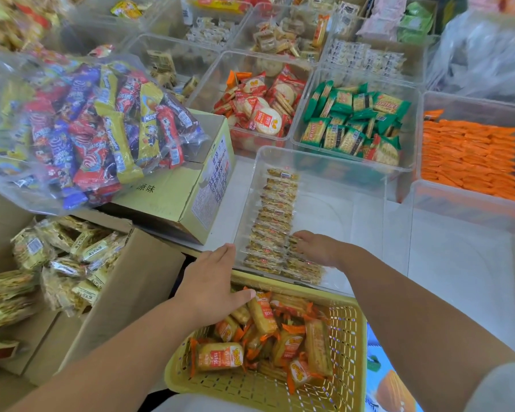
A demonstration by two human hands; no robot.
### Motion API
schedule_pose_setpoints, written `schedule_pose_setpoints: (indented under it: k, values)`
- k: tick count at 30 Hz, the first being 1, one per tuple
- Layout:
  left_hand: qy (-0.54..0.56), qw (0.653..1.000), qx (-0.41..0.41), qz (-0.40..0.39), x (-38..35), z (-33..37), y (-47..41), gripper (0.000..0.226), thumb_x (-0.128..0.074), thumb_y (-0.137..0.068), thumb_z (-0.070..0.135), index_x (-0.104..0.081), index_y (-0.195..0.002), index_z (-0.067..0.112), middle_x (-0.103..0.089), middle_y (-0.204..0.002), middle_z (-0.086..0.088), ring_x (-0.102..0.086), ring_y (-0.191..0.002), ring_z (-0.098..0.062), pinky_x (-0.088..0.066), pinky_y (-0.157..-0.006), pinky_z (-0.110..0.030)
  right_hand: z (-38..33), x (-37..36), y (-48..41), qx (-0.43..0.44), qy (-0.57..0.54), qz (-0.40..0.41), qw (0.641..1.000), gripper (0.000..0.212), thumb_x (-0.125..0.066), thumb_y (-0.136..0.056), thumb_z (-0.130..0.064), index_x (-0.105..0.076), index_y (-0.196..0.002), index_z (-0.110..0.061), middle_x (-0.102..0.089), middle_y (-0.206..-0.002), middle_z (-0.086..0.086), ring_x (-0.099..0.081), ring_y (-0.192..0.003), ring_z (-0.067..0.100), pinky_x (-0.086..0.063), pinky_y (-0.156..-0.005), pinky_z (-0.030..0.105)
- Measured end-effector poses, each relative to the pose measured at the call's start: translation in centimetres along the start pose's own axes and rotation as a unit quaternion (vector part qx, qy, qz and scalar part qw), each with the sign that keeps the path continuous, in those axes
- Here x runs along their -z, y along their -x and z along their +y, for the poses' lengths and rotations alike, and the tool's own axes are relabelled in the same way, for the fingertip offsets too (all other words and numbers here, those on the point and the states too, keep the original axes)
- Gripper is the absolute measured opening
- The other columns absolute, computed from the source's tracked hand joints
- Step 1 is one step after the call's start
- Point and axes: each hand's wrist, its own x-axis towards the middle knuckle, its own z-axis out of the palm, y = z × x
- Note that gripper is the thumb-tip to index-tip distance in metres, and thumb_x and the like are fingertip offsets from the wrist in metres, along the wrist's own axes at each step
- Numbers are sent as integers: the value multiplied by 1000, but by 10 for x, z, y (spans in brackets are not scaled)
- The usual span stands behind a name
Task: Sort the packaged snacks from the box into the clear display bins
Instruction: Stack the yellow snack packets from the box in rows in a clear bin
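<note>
Head view: the sorting is partly done. The nearest clear bin [324, 153] on the counter [223, 218] holds one long row of biscuit packs [277, 215] standing along its left wall, and a second row is only just begun at the near end; most of the bin floor is bare. The right hand [315, 248] is inside this bin, its fingers [298, 237] laid out flat on the newest packs, pressing them into line rather than grasping anything. The left hand [211, 281] hovers over the rim of a yellow basket [348, 352], fingers straight and released, holding nothing.

The cardboard box [137, 281] at the left is open and well filled with the same pale packs [72, 257], so a good deal is left to move. The basket also holds orange-wrapped packs [262, 313].

Farther back, bins of red packs [259, 108], green packs [354, 120] and orange packs [470, 156] look stocked already. Another bin [458, 200] at the right appears to hold nothing. My judgement: under halfway for this bin.
</note>
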Motion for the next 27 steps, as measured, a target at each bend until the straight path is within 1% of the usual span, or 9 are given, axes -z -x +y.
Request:
schedule_pose_setpoints:
  k: [1,3,6,9,12,16,18,21,27]
  values:
    - [12,1000,-3,6,1,0,3,104,-55,-90,72,-3,-165,22,-7,-173,3,-9,-158,-25,-18,-127,-44,-1,-1,3,-1,10,7,1000,57,-31,-104,-43,-19,-159,-31,-34,-161,8,-42,-139,31,-37,-109,41]
    - [35,999,-13,28,4,-1,12,99,-57,-91,69,-6,-165,27,-5,-173,3,-6,-158,-24,-15,-127,-45,-8,0,13,-14,13,16,1000,62,-35,-104,-44,-13,-161,-29,-29,-164,8,-38,-143,31,-29,-115,40]
    - [72,994,-35,81,12,-10,36,88,-59,-91,66,-17,-163,35,-9,-172,7,-9,-157,-21,-16,-127,-45,-23,4,34,-20,65,63,996,67,-42,-102,-46,-18,-161,-25,-30,-164,7,-37,-144,31,-32,-115,40]
    - [120,978,-58,158,22,-31,74,74,-65,-91,58,-36,-156,37,-24,-166,13,-18,-151,-10,-19,-125,-33,-56,-1,58,18,106,204,973,59,-50,-98,-46,-40,-152,-27,-46,-154,4,-44,-138,28,-43,-108,43]
    - [171,951,-37,256,28,-62,116,56,-78,-88,41,-59,-140,30,-44,-148,17,-30,-134,5,-14,-112,-6,-110,-27,82,151,54,302,940,46,-59,-95,-40,-57,-138,-25,-61,-137,2,-51,-129,23,-44,-102,36]
    - [208,916,50,340,24,-121,161,39,-82,-86,24,-70,-123,20,-61,-130,8,-53,-125,-13,-29,-104,-9,-192,-98,118,340,77,254,902,39,-64,-93,-41,-65,-128,-24,-62,-129,-4,-47,-126,16,-31,-102,20]
    - [202,913,91,341,21,-159,177,41,-81,-87,27,-68,-125,21,-61,-130,7,-52,-127,-16,-32,-109,-18,-228,-135,128,390,97,210,891,42,-59,-93,-47,-66,-128,-25,-59,-131,-5,-42,-128,16,-32,-109,25]
    - [171,926,142,304,21,-221,195,53,-81,-86,36,-62,-133,22,-60,-130,4,-53,-125,-21,-41,-109,-41,-274,-187,131,434,156,204,864,49,-49,-90,-56,-69,-122,-26,-60,-130,-3,-42,-131,21,-32,-114,39]
    - [81,959,210,172,30,-346,208,94,-85,-73,54,-41,-152,29,-44,-152,-5,-43,-137,-31,-40,-112,-43,-326,-256,118,372,213,162,889,58,-35,-91,-69,-63,-128,-36,-56,-136,-11,-24,-146,24,-6,-124,51]
